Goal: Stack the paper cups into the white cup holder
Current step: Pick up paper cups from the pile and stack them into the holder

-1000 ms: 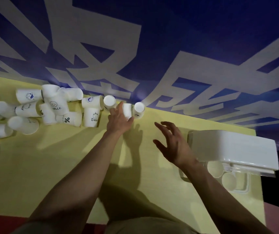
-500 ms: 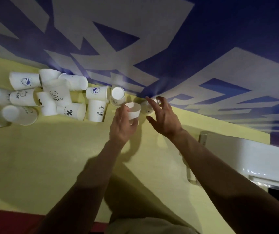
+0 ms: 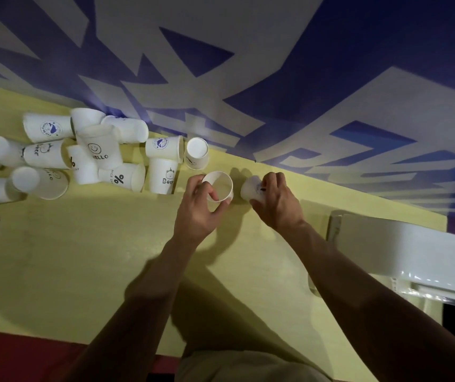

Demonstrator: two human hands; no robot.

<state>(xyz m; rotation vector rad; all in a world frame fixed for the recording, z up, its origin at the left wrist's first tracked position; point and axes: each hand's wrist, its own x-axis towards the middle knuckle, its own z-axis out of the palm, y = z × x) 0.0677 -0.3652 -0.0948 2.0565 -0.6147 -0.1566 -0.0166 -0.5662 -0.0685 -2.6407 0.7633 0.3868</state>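
My left hand [image 3: 197, 210] grips a white paper cup [image 3: 221, 187] with its mouth turned up towards me, thumb on the near side and fingers on the rim. Just to its right my right hand [image 3: 277, 204] curls round a second paper cup [image 3: 250, 188] lying on the yellow table [image 3: 83, 257]. The white cup holder [image 3: 403, 252] sits at the table's right edge, apart from both hands. A heap of several more printed paper cups [image 3: 96, 150] lies tumbled at the far left.
A blue and grey patterned wall [image 3: 248, 78] rises behind the table's far edge. One upside-down cup [image 3: 197, 153] and a "Bear" cup [image 3: 161, 175] stand just left of my left hand. A red floor strip [image 3: 14, 354] shows below the near edge.
My left hand has lifted its cup and turned the mouth up. My right hand has travelled from near the holder to the far edge and closed round the second cup.
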